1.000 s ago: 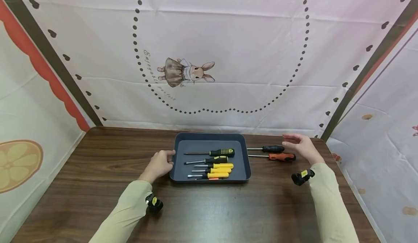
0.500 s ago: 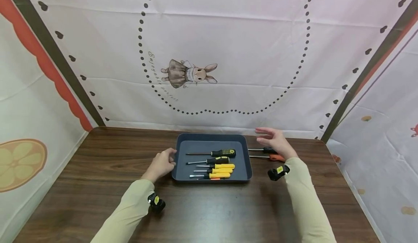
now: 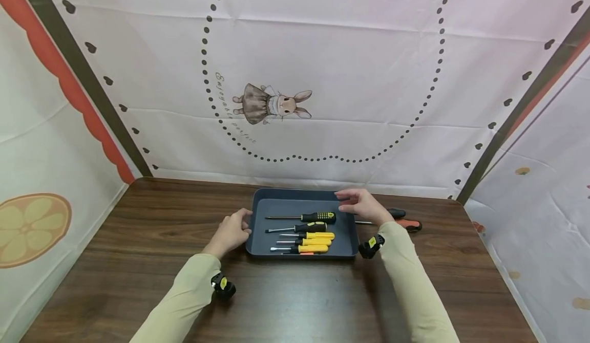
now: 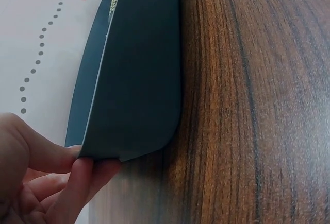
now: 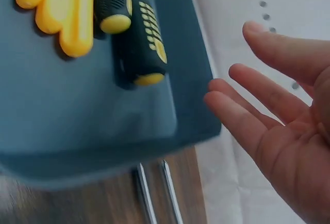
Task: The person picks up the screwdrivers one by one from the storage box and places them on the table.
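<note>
A dark blue-grey tray (image 3: 343, 240) holds several screwdrivers, among them one with a black, yellow-dotted handle (image 3: 319, 217) and several with yellow handles (image 3: 313, 249). My left hand (image 3: 232, 232) pinches the tray's left rim between thumb and fingers, as the left wrist view also shows with the hand (image 4: 51, 183) at the tray wall (image 4: 134, 90). Over the tray's far right corner hovers my right hand (image 3: 364, 206), empty; in the right wrist view its fingers (image 5: 242, 121) are extended and apart beside the rim.
Right of the tray lie two more screwdrivers, one orange-handled (image 3: 410, 225) and one black-handled (image 3: 396, 213), partly behind the right hand. The brown wooden table (image 3: 295, 302) meets a white printed cloth (image 3: 359, 77) at its far edge.
My right hand has moved left from above the loose screwdrivers to the tray's far right corner. The left hand stays at the tray's left rim, and the view has shifted slightly.
</note>
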Tool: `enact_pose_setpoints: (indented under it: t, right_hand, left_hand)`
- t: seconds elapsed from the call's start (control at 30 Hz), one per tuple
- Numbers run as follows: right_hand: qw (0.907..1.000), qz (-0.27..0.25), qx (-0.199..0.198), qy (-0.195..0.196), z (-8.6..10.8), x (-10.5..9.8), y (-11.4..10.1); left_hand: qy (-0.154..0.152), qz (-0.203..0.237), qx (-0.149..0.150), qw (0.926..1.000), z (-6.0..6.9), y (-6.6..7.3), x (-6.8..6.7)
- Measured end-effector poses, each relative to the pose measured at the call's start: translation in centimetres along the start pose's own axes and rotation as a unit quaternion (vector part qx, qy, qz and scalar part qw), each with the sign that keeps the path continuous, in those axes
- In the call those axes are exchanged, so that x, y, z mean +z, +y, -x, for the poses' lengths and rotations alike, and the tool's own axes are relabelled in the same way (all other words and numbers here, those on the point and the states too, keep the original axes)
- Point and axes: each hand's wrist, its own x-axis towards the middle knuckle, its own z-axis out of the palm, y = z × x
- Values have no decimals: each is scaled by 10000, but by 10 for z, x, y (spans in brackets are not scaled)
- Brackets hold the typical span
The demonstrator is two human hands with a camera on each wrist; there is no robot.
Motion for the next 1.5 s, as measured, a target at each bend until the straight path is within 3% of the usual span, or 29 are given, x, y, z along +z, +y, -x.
enact_pose_setpoints:
  t: [0.27,0.53,0.73,1.5]
  right_hand:
    - [9991,297,-112,-272,-7,13,5]
    - [9983,458,153,-328,-10,22,10]
    - [9973,619,293,-251,-11,31,14]
    - [9844,1735,86,273,-18,50,14]
  left_hand:
    - [-20,2,-32,10000,1,3,0]
    - [3,-90,64,9999,0,3,3]
    - [-37,-102,46,9999,1,3,3]
    - [12,-177,95,9998,1,0,1]
